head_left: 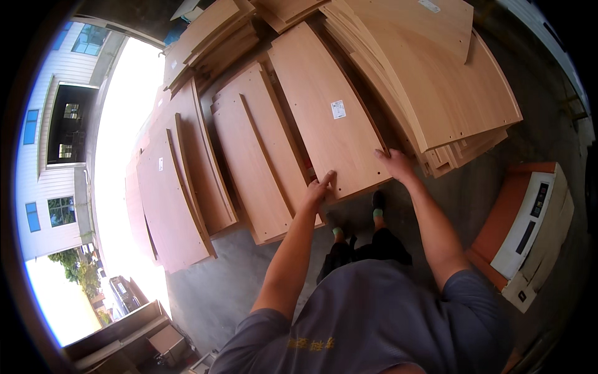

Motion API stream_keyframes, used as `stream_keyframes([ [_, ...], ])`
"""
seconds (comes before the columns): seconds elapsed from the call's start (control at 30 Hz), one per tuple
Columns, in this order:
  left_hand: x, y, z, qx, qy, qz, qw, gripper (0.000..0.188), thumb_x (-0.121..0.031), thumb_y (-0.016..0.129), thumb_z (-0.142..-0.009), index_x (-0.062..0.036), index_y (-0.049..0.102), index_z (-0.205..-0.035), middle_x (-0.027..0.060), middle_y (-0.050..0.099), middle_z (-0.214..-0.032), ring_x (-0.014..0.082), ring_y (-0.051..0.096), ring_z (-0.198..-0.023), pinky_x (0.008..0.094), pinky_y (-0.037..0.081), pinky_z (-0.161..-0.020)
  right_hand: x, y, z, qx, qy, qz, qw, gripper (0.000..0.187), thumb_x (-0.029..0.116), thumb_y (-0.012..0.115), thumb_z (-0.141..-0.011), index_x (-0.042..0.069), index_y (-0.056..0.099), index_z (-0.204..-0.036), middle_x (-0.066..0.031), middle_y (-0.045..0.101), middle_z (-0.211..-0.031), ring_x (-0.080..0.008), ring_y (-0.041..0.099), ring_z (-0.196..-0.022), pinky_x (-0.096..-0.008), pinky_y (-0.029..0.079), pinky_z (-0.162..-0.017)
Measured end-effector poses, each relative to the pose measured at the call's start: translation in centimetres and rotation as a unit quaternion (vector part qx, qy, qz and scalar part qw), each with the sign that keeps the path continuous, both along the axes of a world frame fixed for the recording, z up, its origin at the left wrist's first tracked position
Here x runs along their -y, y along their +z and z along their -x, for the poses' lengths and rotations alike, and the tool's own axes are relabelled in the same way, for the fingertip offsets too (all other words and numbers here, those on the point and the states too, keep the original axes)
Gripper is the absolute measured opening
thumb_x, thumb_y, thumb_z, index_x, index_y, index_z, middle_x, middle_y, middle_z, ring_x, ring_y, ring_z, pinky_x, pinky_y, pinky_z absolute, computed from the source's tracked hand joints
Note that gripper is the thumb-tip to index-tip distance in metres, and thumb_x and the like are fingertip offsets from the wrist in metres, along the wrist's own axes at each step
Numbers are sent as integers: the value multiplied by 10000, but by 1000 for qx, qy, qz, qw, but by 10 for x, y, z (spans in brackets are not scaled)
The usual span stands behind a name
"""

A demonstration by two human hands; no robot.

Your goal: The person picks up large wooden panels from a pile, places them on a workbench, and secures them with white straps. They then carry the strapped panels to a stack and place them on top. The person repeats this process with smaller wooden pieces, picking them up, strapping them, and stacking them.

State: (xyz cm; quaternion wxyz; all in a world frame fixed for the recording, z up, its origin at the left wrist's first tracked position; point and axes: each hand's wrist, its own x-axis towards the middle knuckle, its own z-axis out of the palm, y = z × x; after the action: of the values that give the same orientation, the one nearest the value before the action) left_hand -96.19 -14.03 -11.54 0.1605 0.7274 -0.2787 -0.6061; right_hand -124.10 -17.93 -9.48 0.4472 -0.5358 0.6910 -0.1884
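Note:
A long light-brown wooden panel (pixel 317 93) with a white label lies before me, its near end toward my body. Both hands grip that near end. My left hand (pixel 320 188) holds the left corner, thumb on the top face near a small drilled hole. At the right corner my right hand (pixel 396 164) is closed on the edge, its fingers partly hidden. Whatever lies directly under the panel is mostly covered by it. To its left, close by, is a stack of similar panels (pixel 261 143). A taller panel stack (pixel 436 87) stands just right of my right hand.
More labelled panels (pixel 171 206) lie at the far left, beside a bright doorway. At the right a white and orange-brown machine with a control panel (pixel 528 215) stands on the grey concrete floor (pixel 218 293). A box-like bin (pixel 124 340) is at the lower left. My feet are below the panel's end.

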Motion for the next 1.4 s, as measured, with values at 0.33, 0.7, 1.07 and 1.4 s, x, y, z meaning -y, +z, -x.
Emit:
stream_keyframes([
  [0.33, -68, 63, -27, 119, 83, 263, 954, 495, -311, 786, -733, 62, 581, -985, 197, 673, -882, 264, 663, -810, 367, 517, -733, -92, -39, -53, 431, -103, -159, 882, 518, 344, 746, -794, -22, 582, -1123, -70, 646, -999, -157, 620, -892, -309, 496, -783],
  [0.7, -130, 34, -122, 487, -8, 211, 847, 744, -452, 581, -857, 18, 319, -1371, 217, 293, -1452, 401, 271, -1334, 503, 217, -1088, -172, -45, -38, 300, -33, -133, 944, 550, 234, 770, -774, -26, 520, -1189, -83, 621, -1089, -158, 579, -985, -318, 467, -878],
  [1.07, -240, 30, -118, 495, -6, 138, 858, 931, -499, 612, -806, 51, 194, -1429, 224, 184, -1504, 401, 218, -1365, 495, 200, -1104, -124, -14, 10, 296, 31, -112, 948, 571, 239, 755, -799, -43, 486, -1217, -101, 607, -1134, -161, 571, -1027, -322, 457, -906],
  [1.4, -248, 26, -157, 199, 266, 151, 931, 484, -408, 524, -940, 64, 626, -900, 138, 639, -727, 168, 561, -661, 331, 464, -648, -87, -13, -4, 298, 95, -152, 938, 575, 230, 738, -816, -37, 473, -1252, -115, 606, -1155, -167, 575, -1036, -328, 466, -904],
])
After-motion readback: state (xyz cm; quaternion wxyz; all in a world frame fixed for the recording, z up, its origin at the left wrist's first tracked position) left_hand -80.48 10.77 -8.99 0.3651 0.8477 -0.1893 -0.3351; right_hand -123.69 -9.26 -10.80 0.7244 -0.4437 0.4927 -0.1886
